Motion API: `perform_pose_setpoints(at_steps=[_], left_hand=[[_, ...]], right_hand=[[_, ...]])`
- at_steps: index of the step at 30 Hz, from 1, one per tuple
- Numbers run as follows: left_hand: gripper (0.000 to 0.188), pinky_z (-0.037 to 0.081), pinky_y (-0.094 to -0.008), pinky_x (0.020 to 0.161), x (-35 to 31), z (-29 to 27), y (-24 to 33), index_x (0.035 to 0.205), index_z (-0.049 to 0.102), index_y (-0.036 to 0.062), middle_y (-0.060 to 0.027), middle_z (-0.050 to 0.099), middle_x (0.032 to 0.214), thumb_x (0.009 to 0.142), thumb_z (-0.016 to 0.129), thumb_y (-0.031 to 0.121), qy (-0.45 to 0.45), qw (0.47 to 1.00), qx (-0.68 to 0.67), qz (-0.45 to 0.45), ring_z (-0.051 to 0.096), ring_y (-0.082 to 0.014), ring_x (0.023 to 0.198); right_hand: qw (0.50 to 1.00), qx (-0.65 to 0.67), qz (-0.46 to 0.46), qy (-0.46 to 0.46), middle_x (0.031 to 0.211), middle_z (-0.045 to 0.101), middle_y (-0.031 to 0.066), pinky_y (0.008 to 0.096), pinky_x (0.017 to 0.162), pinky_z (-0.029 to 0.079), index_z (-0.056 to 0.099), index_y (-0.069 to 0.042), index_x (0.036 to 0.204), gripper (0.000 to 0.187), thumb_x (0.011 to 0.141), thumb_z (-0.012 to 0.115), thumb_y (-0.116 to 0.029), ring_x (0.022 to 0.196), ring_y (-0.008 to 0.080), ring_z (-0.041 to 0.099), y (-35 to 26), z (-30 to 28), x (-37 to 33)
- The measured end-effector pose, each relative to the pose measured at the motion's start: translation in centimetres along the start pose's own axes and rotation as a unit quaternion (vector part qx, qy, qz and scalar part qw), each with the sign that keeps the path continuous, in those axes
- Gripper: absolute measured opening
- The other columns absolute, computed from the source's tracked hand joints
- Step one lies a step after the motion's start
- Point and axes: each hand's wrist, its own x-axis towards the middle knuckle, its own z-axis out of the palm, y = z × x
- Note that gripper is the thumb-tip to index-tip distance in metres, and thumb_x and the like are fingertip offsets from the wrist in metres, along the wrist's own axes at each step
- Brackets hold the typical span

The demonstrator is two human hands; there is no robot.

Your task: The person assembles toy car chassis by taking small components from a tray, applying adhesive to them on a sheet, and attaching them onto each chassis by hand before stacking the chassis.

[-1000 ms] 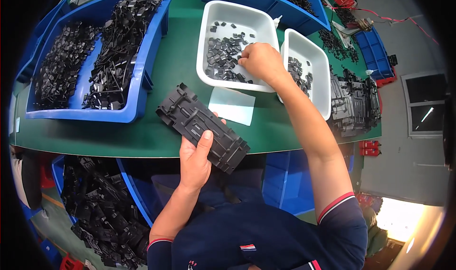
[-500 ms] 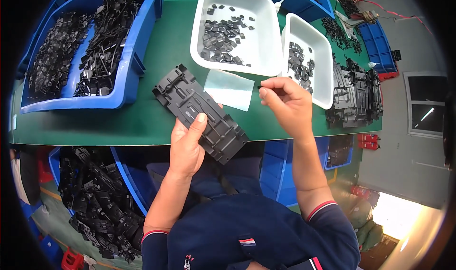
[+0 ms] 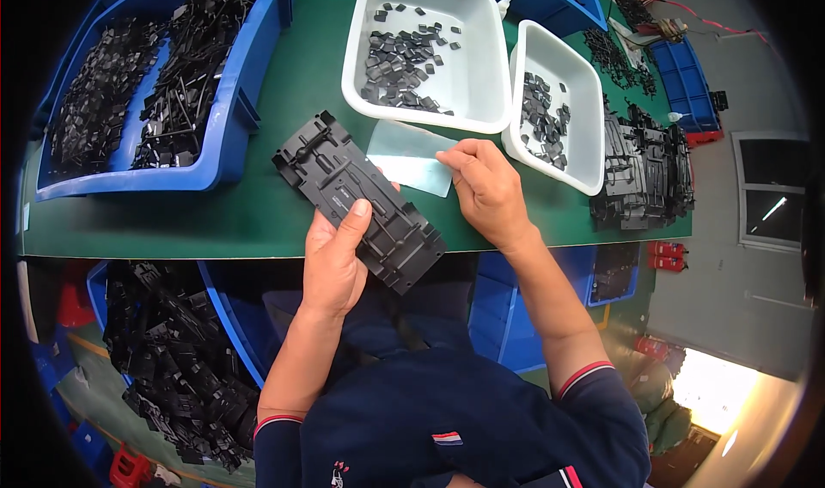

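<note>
Hands [image 3: 333,265] [image 3: 491,192] drew closer, panel [image 3: 345,181] slanting lengthwise up-left.

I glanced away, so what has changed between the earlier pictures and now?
The right hand has left the larger white plastic tray of small black pieces and drawn back, then leftward; its pinched fingertips now overlap the pale rectangular sheet in view. Any held piece is indistinct. The left hand still grips the flat black moulded plate.
</note>
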Motion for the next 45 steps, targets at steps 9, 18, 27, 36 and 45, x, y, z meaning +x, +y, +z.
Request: perform_pose_setpoints(at_steps=[9, 18, 27, 36, 45], left_hand=[[0.042, 0.047, -0.0384, 0.097, 0.0, -0.4, -0.2, 0.131, 0.040, -0.0020, -0.0145, 0.052, 0.128, 0.095, 0.054, 0.015, 0.002, 1.000, -0.008, -0.001, 0.054, -0.0246, 0.116], [0.042, 0.047, -0.0380, 0.096, 0.0, -0.3, -0.2, 0.130, 0.042, -0.0018, -0.0134, 0.053, 0.126, 0.095, 0.055, 0.016, 0.005, 1.000, -0.012, 0.001, 0.055, -0.0237, 0.115], [0.041, 0.047, -0.0380, 0.096, 0.1, -0.3, -0.4, 0.130, 0.042, -0.0017, -0.0132, 0.053, 0.127, 0.095, 0.055, 0.015, -0.005, 1.000, -0.008, 0.004, 0.055, -0.0235, 0.115], [0.042, 0.044, -0.0383, 0.098, -1.8, 0.4, -0.5, 0.131, 0.041, -0.0010, -0.0139, 0.053, 0.127, 0.095, 0.054, 0.014, -0.001, 1.000, 0.025, 0.006, 0.055, -0.0250, 0.115], [0.037, 0.044, -0.0371, 0.099, -4.9, 0.9, -1.8, 0.130, 0.042, 0.0008, -0.0151, 0.051, 0.131, 0.096, 0.052, 0.011, -0.044, 0.996, 0.074, 0.034, 0.055, -0.0245, 0.116]], right_hand=[[0.997, -0.041, -0.058, 0.003, 0.087, 0.064, 0.0071, 0.0351, 0.064, 0.053, 0.065, -0.006, 0.095, 0.030, 0.069, 0.063, 0.010, 0.075, 0.0253, 0.061, 0.5, 0.2, 0.3], [0.995, -0.048, -0.066, -0.052, 0.085, 0.065, 0.0057, 0.0344, 0.061, 0.052, 0.062, -0.007, 0.104, 0.036, 0.072, 0.063, 0.008, 0.074, 0.0230, 0.060, -0.3, -0.5, 0.8], [0.998, 0.040, 0.018, 0.055, 0.083, 0.065, 0.0078, 0.0285, 0.062, 0.052, 0.063, -0.002, 0.098, 0.020, 0.079, 0.065, 0.004, 0.072, 0.0184, 0.062, -0.7, -0.6, -0.7], [0.735, 0.515, 0.428, 0.107, 0.086, 0.063, 0.0059, 0.0263, 0.065, 0.054, 0.063, 0.004, 0.105, 0.021, 0.087, 0.064, -0.007, 0.072, 0.0113, 0.060, -4.7, -2.7, -1.5], [0.726, 0.539, 0.424, 0.054, 0.089, 0.065, 0.0095, 0.0277, 0.068, 0.057, 0.062, 0.005, 0.104, 0.021, 0.085, 0.065, -0.002, 0.077, 0.0135, 0.063, -7.5, -3.2, -2.4]])
